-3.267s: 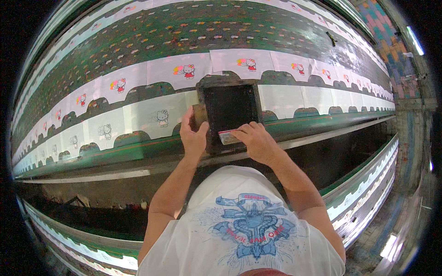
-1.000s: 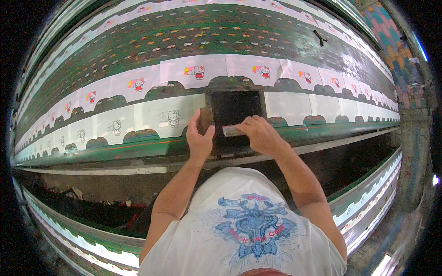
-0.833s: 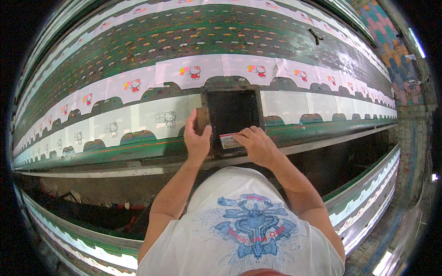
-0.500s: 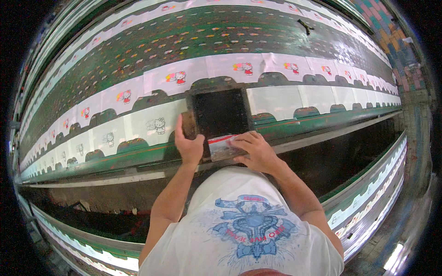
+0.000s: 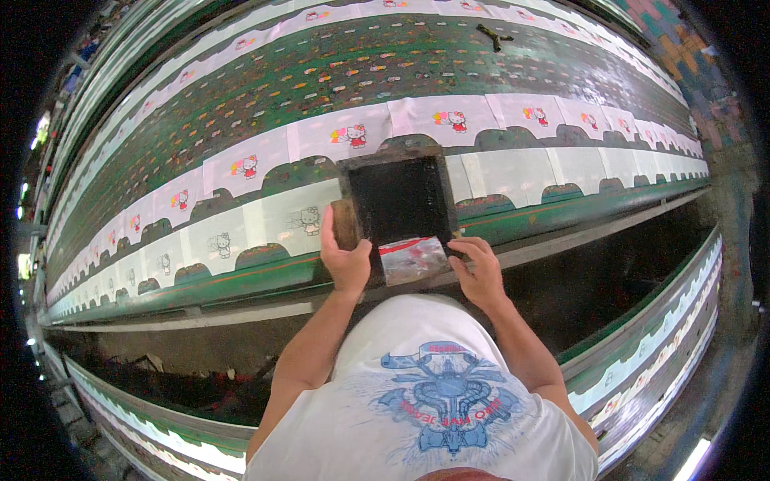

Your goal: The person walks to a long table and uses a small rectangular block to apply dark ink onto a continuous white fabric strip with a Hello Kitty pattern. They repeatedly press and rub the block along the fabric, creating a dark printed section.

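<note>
A small dark printing screen (image 5: 401, 192) with a black mesh lies across the row of white fabric pieces in front of me. My left hand (image 5: 346, 260) is closed on its left side, thumb on the frame and fingers along a brown wooden block (image 5: 345, 224). Curled at the frame's lower right corner, my right hand (image 5: 479, 272) grips the edge between thumb and fingers. Between the hands, a silvery, clear-covered strip with a red line (image 5: 413, 258) rests on the near end of the screen; neither hand holds it.
White pieces with black cat outlines (image 5: 224, 244) run leftward along the green table (image 5: 265, 276). Behind them lies a row with coloured cat prints (image 5: 353, 136). A dark Y-shaped object (image 5: 495, 38) sits farther back. Another long table (image 5: 642, 353) stands at the lower right, across a dark gap.
My right hand has moved off the silvery strip to the frame's right corner. The left hand keeps its hold. The whole view has shifted slightly, so the tables appear farther right.
</note>
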Action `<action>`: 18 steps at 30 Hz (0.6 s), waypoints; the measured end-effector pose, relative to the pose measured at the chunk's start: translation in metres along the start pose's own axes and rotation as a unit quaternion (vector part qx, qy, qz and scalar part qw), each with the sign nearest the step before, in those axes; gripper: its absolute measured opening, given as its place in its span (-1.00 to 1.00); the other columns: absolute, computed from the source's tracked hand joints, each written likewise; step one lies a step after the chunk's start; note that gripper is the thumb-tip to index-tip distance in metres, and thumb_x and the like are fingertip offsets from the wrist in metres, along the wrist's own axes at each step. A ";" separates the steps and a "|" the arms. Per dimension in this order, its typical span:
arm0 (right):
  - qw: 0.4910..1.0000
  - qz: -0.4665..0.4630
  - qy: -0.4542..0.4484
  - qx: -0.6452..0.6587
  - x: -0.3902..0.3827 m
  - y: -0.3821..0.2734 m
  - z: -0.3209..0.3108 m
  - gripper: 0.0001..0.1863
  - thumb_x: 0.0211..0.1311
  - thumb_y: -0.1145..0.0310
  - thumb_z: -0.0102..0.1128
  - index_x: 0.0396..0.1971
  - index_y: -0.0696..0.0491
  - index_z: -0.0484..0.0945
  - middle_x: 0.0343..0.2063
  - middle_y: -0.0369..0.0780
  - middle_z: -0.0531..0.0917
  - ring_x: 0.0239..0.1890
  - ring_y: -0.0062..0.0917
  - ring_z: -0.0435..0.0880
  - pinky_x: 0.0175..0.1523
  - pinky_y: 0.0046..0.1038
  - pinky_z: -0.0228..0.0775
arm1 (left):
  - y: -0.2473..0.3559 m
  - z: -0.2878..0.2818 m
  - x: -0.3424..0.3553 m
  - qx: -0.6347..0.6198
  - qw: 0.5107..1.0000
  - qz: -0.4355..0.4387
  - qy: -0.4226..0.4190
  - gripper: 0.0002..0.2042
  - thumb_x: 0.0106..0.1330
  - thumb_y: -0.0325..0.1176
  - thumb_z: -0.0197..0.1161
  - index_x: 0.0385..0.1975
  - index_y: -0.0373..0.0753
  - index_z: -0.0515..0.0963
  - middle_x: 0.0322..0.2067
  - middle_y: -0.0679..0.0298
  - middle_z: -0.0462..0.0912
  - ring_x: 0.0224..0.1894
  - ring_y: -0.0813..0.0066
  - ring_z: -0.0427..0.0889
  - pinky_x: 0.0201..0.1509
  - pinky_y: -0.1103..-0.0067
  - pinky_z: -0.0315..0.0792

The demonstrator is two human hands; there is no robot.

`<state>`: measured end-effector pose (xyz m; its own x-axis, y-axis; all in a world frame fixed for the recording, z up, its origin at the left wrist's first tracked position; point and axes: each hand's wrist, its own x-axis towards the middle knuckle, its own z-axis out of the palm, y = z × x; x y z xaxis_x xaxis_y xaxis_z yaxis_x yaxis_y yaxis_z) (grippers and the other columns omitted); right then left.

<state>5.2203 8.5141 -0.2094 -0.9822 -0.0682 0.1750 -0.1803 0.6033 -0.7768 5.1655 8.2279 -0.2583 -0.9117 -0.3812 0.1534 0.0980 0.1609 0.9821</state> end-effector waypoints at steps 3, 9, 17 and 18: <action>0.997 -0.061 -0.003 -0.041 0.004 0.021 -0.029 -0.63 0.32 0.53 0.56 0.11 0.05 0.79 0.12 -0.09 0.80 0.23 -0.04 0.75 0.35 -0.06 0.62 | -0.003 0.031 -0.011 0.014 1.000 -0.017 -0.006 -0.05 0.10 -0.68 0.38 0.67 -0.47 0.31 0.56 -0.06 0.50 0.62 0.13 0.47 0.74 0.33 0.26; 0.970 -0.204 -0.118 -0.056 0.021 0.017 -0.053 -0.50 0.16 0.39 0.67 0.14 0.00 0.78 0.14 -0.13 0.75 0.24 -0.10 0.73 0.37 -0.01 0.59 | -0.008 0.057 -0.015 -0.011 0.999 -0.038 -0.005 -0.04 0.10 -0.70 0.38 0.68 -0.43 0.31 0.52 -0.05 0.55 0.56 0.20 0.53 0.66 0.36 0.36; 0.909 -0.298 -0.233 -0.175 0.054 -0.004 -0.036 -0.58 0.30 0.43 0.35 0.17 0.09 0.74 0.09 -0.12 0.74 0.17 -0.15 0.74 0.28 -0.09 0.60 | 0.009 0.059 -0.016 0.012 0.999 -0.034 -0.016 -0.07 0.19 -0.69 0.38 0.69 -0.37 0.31 0.42 0.04 0.63 0.44 0.30 0.62 0.57 0.40 0.46; 0.907 -0.296 -0.241 -0.177 0.060 -0.006 -0.040 -0.58 0.30 0.44 0.35 0.16 0.08 0.74 0.05 -0.12 0.74 0.15 -0.16 0.74 0.28 -0.11 0.60 | 0.012 0.059 -0.013 0.032 0.999 -0.037 -0.023 -0.08 0.20 -0.68 0.40 0.69 -0.37 0.31 0.42 0.03 0.64 0.44 0.29 0.62 0.58 0.40 0.46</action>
<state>5.1641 8.5382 -0.1704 -0.6430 -0.7517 0.1468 -0.7394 0.5594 -0.3747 5.1550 8.2890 -0.2552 -0.9328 -0.3525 0.0747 0.0062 0.1916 0.9815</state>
